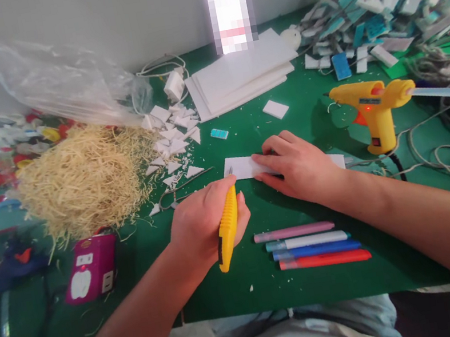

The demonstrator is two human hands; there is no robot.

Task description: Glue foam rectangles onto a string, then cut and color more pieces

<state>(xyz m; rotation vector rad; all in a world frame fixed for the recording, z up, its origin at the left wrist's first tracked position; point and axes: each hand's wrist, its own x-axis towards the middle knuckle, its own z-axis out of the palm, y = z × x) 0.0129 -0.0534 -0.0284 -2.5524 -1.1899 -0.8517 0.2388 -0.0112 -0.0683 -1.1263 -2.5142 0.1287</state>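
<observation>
Green table [217, 297], white strip [243, 167], cutter [229, 227] in left fingers [242, 212]

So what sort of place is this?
It looks like a craft workbench, perhaps in a small workshop: there's a yellow glue gun, a row of markers and a stack of white sheets.
</observation>
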